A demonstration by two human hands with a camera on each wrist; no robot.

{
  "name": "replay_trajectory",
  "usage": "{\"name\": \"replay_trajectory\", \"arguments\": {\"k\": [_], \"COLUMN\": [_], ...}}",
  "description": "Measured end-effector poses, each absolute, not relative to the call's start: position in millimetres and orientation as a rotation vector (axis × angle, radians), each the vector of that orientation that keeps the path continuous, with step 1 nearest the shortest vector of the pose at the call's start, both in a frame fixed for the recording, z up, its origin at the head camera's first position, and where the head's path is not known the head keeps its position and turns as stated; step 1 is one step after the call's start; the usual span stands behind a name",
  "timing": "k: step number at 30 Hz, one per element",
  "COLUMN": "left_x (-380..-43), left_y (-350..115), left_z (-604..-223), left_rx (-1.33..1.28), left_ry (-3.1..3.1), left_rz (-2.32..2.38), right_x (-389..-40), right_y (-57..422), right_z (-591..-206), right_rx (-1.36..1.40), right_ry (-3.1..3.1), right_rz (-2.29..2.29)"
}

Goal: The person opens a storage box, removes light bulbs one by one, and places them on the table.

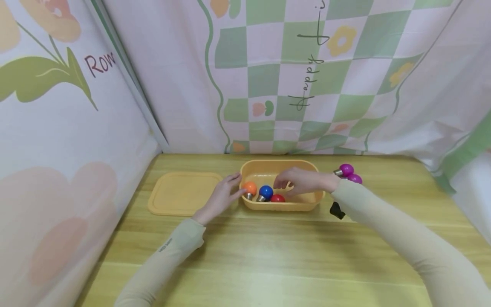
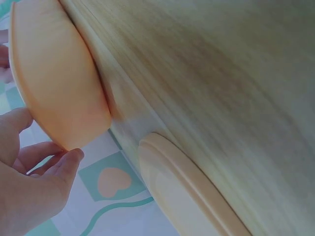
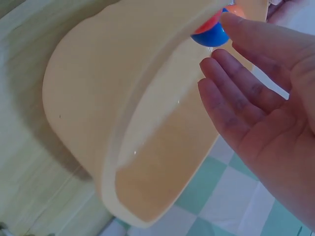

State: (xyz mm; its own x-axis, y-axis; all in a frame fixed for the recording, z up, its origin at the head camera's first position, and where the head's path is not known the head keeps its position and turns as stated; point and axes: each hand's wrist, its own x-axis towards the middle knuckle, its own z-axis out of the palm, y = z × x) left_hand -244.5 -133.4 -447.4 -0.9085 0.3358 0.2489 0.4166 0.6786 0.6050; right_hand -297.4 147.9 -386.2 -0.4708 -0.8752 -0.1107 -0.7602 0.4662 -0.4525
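Note:
A yellow plastic container [image 1: 281, 206] stands on the table with an orange light bulb [image 1: 251, 187], a blue light bulb [image 1: 266, 192] and a red light bulb [image 1: 278, 198] inside its left part. At its left end my left hand [image 1: 219, 197] holds the rim. The left wrist view shows that hand's thumb and fingertips [image 2: 75, 154] against the container's edge. Over the middle of the container is my right hand [image 1: 301, 181], fingers loosely bent and holding nothing. In the right wrist view, its thumb lies in front of the blue bulb [image 3: 210, 37].
A flat yellow lid [image 1: 184, 194] lies left of the container. On the right are two purple bulbs [image 1: 347, 169], partly behind the right sleeve, and a small black object [image 1: 337, 210]. Patterned cloth [image 1: 264, 81] hangs along the table's back and left sides.

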Motion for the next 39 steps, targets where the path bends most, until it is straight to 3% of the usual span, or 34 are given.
{"name": "replay_trajectory", "arguments": {"k": [19, 39], "left_x": [-245, -247], "left_y": [-134, -134], "left_z": [-449, -450], "left_rx": [-0.624, -0.653], "left_ry": [-2.78, -2.738], "left_rz": [-1.046, -1.023], "right_x": [-302, -302], "right_y": [134, 139], "right_z": [-398, -404], "right_rx": [-1.419, -1.271], "right_ry": [2.293, 2.363], "right_rz": [-0.419, -0.282]}}
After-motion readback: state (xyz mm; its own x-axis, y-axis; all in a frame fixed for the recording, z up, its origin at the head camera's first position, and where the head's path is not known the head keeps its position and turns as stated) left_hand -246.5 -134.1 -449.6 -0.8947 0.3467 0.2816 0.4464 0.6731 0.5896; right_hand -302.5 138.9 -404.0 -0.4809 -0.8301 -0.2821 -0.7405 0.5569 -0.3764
